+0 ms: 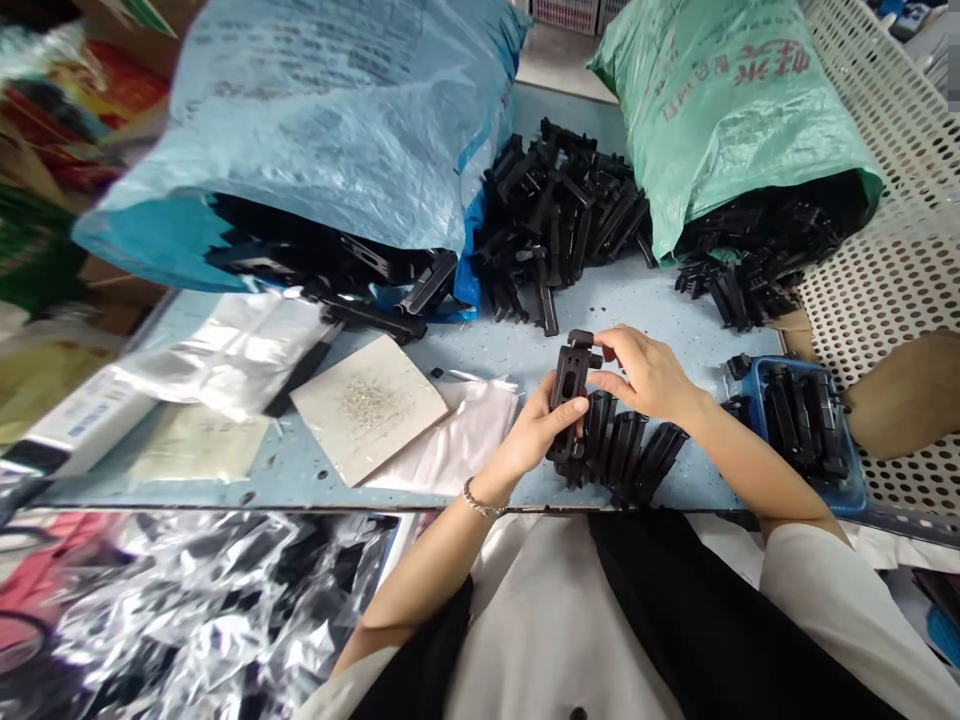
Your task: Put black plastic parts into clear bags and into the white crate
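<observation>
The left hand (536, 430) grips the black clamp (568, 385) upright just above the table (480, 350), fingers wrapped round its lower body. The right hand (645, 375) pinches the knob (595, 357) at its top between thumb and forefinger. This probably goes best with the body held still and only the pinch moving. Counted: one clamp in hand, about five in the row (630, 455) beside it, some four in the blue tray (855, 490), two bags — blue bag (315, 110), green bag (720, 100) — and an uncountable loose pile (559, 215).

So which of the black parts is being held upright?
The black part pinched between both hands: left hand at its lower body, right hand at its top. The others lie in a row and piles.
</observation>
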A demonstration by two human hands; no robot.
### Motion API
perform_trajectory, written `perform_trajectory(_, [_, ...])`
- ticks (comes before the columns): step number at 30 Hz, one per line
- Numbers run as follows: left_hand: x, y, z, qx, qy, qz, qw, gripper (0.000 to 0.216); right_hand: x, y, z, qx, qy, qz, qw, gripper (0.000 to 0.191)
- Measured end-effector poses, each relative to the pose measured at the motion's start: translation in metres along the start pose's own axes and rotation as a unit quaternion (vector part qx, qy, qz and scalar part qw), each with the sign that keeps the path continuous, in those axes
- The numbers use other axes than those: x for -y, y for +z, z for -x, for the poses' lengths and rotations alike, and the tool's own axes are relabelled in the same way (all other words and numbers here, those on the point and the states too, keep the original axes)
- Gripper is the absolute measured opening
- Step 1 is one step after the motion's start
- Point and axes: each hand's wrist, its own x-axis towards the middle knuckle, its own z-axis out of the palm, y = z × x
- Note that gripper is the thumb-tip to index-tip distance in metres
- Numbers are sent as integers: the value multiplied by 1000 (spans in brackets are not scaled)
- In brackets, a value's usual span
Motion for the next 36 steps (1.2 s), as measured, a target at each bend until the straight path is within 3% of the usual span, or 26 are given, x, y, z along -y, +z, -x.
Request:
perform_trajectory(2, [3, 3, 2, -13, -5, -10, 1000, 51, 1, 5, 1, -14, 15, -60, 998, 41])
perform_trajectory(4, [6, 5, 3, -45, 5, -41, 998, 50, 1, 14, -1, -11, 79, -179, 981, 47])
perform_trajectory(6, [9, 5, 2, -83, 19, -64, 994, 52, 0, 24, -2, 29, 156, -313, 937, 55])
perform_trajectory(8, [10, 4, 0, -108, 13, -43, 993, 53, 2, 31, 1, 84, 197, -380, 900, 63])
perform_trajectory(10, [8, 1, -2, -130, -8, 13, 991, 52, 9, 33, 8, 123, 165, -329, 921, 64])
perform_trajectory(13, [0, -3, -4, -149, -50, 99, 983, 51, 27, 35, 26, 119, 10, -99, 988, 49])
perform_trajectory(15, [-4, -2, -4, -127, -84, 133, 979, 53, 36, 41, 37, 101, -98, 44, 989, 40])
perform_trajectory(17, [-4, 2, -2, -109, -96, 139, 980, 55, 38, 52, 45, 84, -171, 120, 974, 37])
perform_trajectory(21, [7, 10, 9, -131, -1, 31, 991, 51, 34, 75, 58, 64, -214, 129, 966, 40])
perform_trajectory(24, [19, -2, 17, -147, 48, -88, 984, 56, 36, 70, 77, 103, -132, 103, 980, 39])
perform_trajectory(26, [28, -20, 20, -171, 28, -140, 975, 66, 37, 52, 98, 160, 19, 110, 981, 36])
perform_trajectory(28, [41, -36, 21, -178, -30, -172, 968, 72, 32, 32, 124, 219, 219, 150, 939, 36])
perform_trajectory(30, [56, -45, 20, -165, -73, -192, 965, 67, 20, 19, 150, 250, 372, 205, 870, 35])
perform_trajectory(32, [73, -43, 16, -161, -61, -206, 963, 58, 4, 19, 169, 247, 417, 194, 853, 29])
perform_trajectory(34, [85, -36, 11, -181, -29, -195, 964, 55, -11, 25, 176, 214, 407, 152, 875, 23])
perform_trajectory(36, [87, -33, 7, -196, -43, -140, 970, 56, -19, 28, 171, 179, 395, 147, 889, 23])
